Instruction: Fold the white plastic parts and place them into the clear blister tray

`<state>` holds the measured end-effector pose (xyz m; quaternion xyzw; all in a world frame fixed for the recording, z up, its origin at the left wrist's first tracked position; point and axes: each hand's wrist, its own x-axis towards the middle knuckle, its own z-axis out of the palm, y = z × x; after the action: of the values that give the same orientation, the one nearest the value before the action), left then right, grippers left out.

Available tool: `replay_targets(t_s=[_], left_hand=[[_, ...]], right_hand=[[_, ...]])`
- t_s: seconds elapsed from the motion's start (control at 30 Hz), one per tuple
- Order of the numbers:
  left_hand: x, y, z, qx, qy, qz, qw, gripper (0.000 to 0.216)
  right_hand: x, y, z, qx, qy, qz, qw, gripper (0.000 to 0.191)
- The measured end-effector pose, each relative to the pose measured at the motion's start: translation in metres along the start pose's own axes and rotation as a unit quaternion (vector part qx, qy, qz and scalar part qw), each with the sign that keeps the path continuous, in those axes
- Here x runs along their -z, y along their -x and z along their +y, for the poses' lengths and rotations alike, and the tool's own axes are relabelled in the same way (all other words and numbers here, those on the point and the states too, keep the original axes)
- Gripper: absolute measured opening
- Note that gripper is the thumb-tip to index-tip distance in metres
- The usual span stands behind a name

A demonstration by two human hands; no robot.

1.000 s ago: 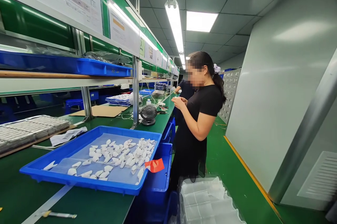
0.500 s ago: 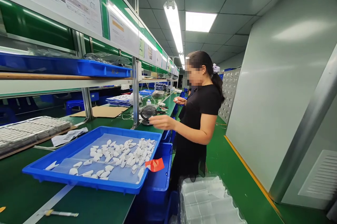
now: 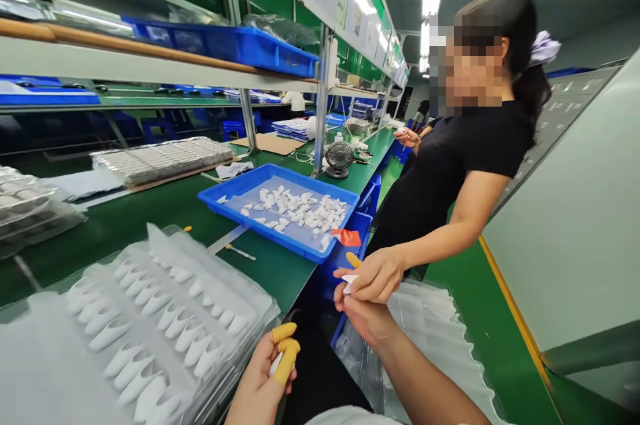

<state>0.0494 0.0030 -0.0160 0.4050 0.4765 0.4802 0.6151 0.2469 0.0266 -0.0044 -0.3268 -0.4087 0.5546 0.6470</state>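
Observation:
My left hand (image 3: 267,368), with yellow finger cots on thumb and finger, is closed around a small white piece (image 3: 275,363), mostly hidden by the fingers. Further forward, my right hand (image 3: 367,320) meets a co-worker's hand (image 3: 380,273). Between the two lies a white pointed shell-like piece (image 3: 350,283), touched by my curled fingers and by the co-worker's. The co-worker's hand covers part of mine; one yellow finger cot (image 3: 354,260) shows above it. Left of my left hand, a clear blister tray (image 3: 270,308) holds rows of similar white pieces (image 3: 185,332).
On the green bench (image 3: 165,228) a blue tray (image 3: 280,248) holds many loose white pieces, with a red tag (image 3: 347,237) at its corner. A small black fan (image 3: 339,157) stands behind. The co-worker (image 3: 450,172) stands at right, above stacked clear trays (image 3: 440,338).
My view has swung down and left, bringing both my hands and the blister tray into sight. The co-worker's near arm has come down from above the blue tray to my right hand.

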Motion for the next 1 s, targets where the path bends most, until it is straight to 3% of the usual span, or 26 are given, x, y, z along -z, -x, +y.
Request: replay_targets(t_s=[0.1, 0.27, 0.47, 0.57, 0.73, 1.0], left_hand=[[0.002, 0.001, 0.001, 0.015, -0.026, -0.008, 1.0, 0.047], [0.009, 0.001, 0.003, 0.053, -0.068, -0.086, 0.993, 0.045], [0.006, -0.004, 0.007, 0.049, -0.092, -0.12, 0.987, 0.045], [-0.001, -0.006, 0.012, 0.053, -0.099, -0.12, 0.986, 0.046], [-0.015, -0.007, 0.027, 0.023, -0.095, -0.126, 0.987, 0.045], [-0.021, -0.011, 0.027, 0.0, -0.109, -0.145, 0.983, 0.039]], right_hand=[[0.006, 0.005, -0.006, 0.008, 0.013, 0.033, 0.999, 0.036], [0.003, -0.001, -0.014, 0.027, 0.039, 0.069, 0.997, 0.042], [0.003, -0.006, -0.001, -0.003, 0.072, 0.08, 0.994, 0.032], [0.002, -0.003, 0.008, -0.011, 0.125, 0.047, 0.991, 0.036], [-0.01, 0.005, 0.011, 0.068, 0.224, -0.046, 0.971, 0.025], [-0.012, 0.011, 0.013, 0.095, 0.313, -0.083, 0.942, 0.028]])
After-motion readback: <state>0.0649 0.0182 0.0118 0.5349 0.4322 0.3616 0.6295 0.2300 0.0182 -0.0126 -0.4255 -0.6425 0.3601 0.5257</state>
